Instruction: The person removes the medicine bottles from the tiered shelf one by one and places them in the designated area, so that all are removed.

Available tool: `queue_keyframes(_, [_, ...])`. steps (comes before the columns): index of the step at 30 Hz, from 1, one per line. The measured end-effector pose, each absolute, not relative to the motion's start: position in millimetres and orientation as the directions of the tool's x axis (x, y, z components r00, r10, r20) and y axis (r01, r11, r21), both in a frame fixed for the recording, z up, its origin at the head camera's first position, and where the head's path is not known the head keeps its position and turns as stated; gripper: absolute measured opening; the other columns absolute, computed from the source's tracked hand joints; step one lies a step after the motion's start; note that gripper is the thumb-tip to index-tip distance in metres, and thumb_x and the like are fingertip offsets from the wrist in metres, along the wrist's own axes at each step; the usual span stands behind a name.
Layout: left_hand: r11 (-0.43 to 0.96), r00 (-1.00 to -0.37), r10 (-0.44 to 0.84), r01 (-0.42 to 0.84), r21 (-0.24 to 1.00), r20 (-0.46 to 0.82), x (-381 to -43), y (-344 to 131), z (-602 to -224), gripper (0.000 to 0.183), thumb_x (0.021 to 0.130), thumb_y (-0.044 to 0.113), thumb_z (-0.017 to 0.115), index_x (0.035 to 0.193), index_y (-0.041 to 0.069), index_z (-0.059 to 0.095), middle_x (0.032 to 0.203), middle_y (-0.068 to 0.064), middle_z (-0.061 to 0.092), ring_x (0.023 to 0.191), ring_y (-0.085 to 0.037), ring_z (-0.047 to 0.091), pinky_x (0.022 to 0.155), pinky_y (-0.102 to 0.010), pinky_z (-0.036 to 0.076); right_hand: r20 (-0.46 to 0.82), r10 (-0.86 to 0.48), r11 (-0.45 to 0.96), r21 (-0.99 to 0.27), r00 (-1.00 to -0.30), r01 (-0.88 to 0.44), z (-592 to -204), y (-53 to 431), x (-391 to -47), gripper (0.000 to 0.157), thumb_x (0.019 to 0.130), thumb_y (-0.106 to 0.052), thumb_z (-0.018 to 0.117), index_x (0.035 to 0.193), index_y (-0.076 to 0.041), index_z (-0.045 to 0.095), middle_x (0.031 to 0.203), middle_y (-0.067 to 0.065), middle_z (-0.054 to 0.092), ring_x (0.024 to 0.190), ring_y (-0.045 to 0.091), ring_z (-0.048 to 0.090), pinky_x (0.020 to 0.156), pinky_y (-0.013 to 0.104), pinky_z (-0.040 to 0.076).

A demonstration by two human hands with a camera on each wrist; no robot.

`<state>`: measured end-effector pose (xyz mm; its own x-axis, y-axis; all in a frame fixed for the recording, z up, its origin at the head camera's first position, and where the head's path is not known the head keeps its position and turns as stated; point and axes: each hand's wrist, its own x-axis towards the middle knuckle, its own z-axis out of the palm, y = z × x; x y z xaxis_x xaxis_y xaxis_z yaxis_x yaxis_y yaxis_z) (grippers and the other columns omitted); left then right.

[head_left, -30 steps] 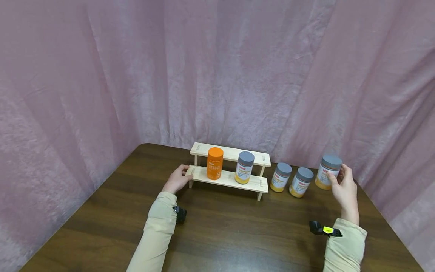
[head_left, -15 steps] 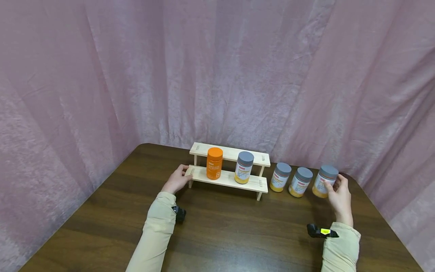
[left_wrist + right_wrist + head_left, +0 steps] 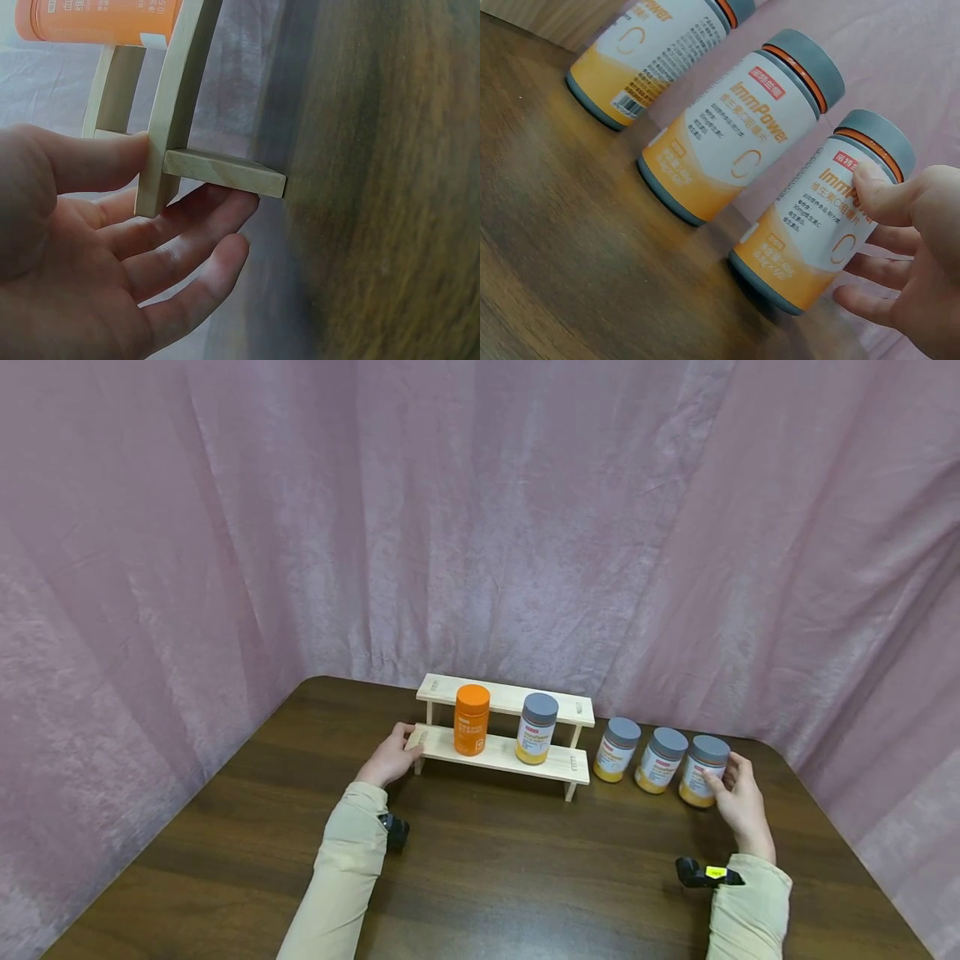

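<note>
In the head view, we see a two-tier rack of pale wood (image 3: 501, 754) carrying a cylindrical orange jar (image 3: 471, 720) and a cylindrical grey-lidded white-and-yellow jar (image 3: 536, 729) upright on its lower shelf. Beside the rack's right end, on the dark brown wooden table (image 3: 510, 860), come a second grey-lidded jar (image 3: 617, 750), a third grey-lidded jar (image 3: 661, 761) and an end grey-lidded jar (image 3: 697, 775), in a row. Our right hand (image 3: 742, 806) is at the end one, our left hand (image 3: 386, 758) at the rack's left end.

In the left wrist view, we hold the lower shelf's end between thumb and fingers.

In the right wrist view, we pinch the end jar; whether its base fully rests, we cannot tell. We judge the row nearly done, with letting go left.
</note>
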<state>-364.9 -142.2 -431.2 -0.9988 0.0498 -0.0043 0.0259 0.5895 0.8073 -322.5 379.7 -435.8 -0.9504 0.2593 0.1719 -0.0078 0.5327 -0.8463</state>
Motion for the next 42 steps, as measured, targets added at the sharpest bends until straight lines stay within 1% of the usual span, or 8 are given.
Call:
queue_keyframes(7, [0.614,-0.998,0.064,0.036,0.789,-0.004,-363.4,-142.3,-427.7,0.047,0.1,0.015,0.048,0.14,-0.005,0.033,0.127,-0.033,0.053,0.11,-0.038,0.056,0.094,-0.048,0.044,0.16,0.295,0.499,-0.867,-0.942,0.009,-436.5,382.0,-321.9,0.064,0.101,-0.01,0.045,0.151,0.008,0.008,0.151,0.037,0.024,0.139,0.049,0.029,0.115,0.054,0.025])
queue_keyframes(9, [0.613,-0.998,0.065,0.04,0.789,0.0,-364.4,-142.1,-428.3,0.047,0.1,0.014,0.048,0.139,-0.005,0.033,0.127,-0.033,0.054,0.109,-0.038,0.057,0.093,-0.047,0.044,0.161,0.317,0.499,-0.866,-0.935,0.02,-436.3,381.1,-323.2,0.066,0.1,-0.012,0.048,0.151,0.006,0.01,0.151,0.035,0.028,0.138,0.045,0.033,0.113,0.049,0.029])
queue_keyframes(13, [0.61,-0.998,0.067,0.046,0.791,0.007,-365.9,-141.7,-429.9,0.046,0.099,0.014,0.049,0.139,-0.005,0.034,0.123,-0.033,0.056,0.104,-0.036,0.059,0.091,-0.045,0.045,0.164,0.37,0.483,-0.875,-0.915,0.039,-435.5,377.0,-326.8,0.07,0.098,-0.02,0.055,0.151,0.003,0.015,0.149,0.031,0.035,0.131,0.037,0.039,0.102,0.031,0.035])
queue_keyframes(16, [0.612,-0.998,0.064,0.043,0.79,0.005,-366.9,-142.3,-430.3,0.046,0.099,0.014,0.049,0.139,-0.005,0.034,0.124,-0.032,0.056,0.106,-0.036,0.058,0.093,-0.046,0.044,0.175,0.424,0.475,-0.879,-0.889,0.053,-434.7,371.8,-329.3,0.071,0.096,-0.025,0.057,0.149,0.004,0.019,0.145,0.031,0.038,0.125,0.035,0.039,0.094,0.027,0.034])
queue_keyframes(21, [0.612,-0.998,0.06,0.041,0.79,0.006,-368.1,-142.6,-430.7,0.047,0.099,0.014,0.049,0.139,-0.004,0.033,0.124,-0.032,0.056,0.107,-0.036,0.058,0.094,-0.046,0.044,0.214,0.474,0.497,-0.866,-0.854,0.059,-431.8,365.4,-330.3,0.068,0.093,-0.021,0.06,0.145,0.008,0.026,0.14,0.034,0.037,0.12,0.04,0.041,0.091,0.035,0.034])
queue_keyframes(28, [0.621,-0.998,0.063,0.036,0.783,-0.004,-367.8,-142.0,-433.0,0.046,0.1,0.015,0.047,0.139,-0.004,0.033,0.128,-0.033,0.055,0.112,-0.038,0.056,0.098,-0.049,0.042,0.201,0.456,0.509,-0.858,-0.867,0.069,-433.7,364.2,-327.9,0.065,0.096,-0.017,0.057,0.145,0.012,0.024,0.137,0.037,0.037,0.124,0.046,0.039,0.105,0.053,0.031])
queue_keyframes(35, [0.619,-0.998,0.065,0.032,0.785,-0.011,-367.6,-142.3,-436.0,0.047,0.1,0.016,0.048,0.14,-0.004,0.033,0.129,-0.032,0.054,0.112,-0.037,0.056,0.098,-0.048,0.042,0.167,0.467,0.494,-0.864,-0.868,0.1,-430.4,364.1,-327.0,0.07,0.096,-0.018,0.056,0.148,0.009,0.018,0.141,0.037,0.038,0.128,0.045,0.04,0.109,0.053,0.03])
queue_keyframes(42, [0.611,-0.996,0.081,0.031,0.791,-0.024,-369.8,-144.3,-434.3,0.049,0.101,0.018,0.047,0.142,-0.002,0.03,0.134,-0.032,0.051,0.115,-0.037,0.054,0.099,-0.047,0.041,0.211,0.493,0.517,-0.851,-0.844,0.09,-398.5,361.9,-318.5,0.074,0.094,-0.02,0.059,0.151,0.004,0.017,0.151,0.032,0.03,0.137,0.048,0.032,0.113,0.056,0.028])
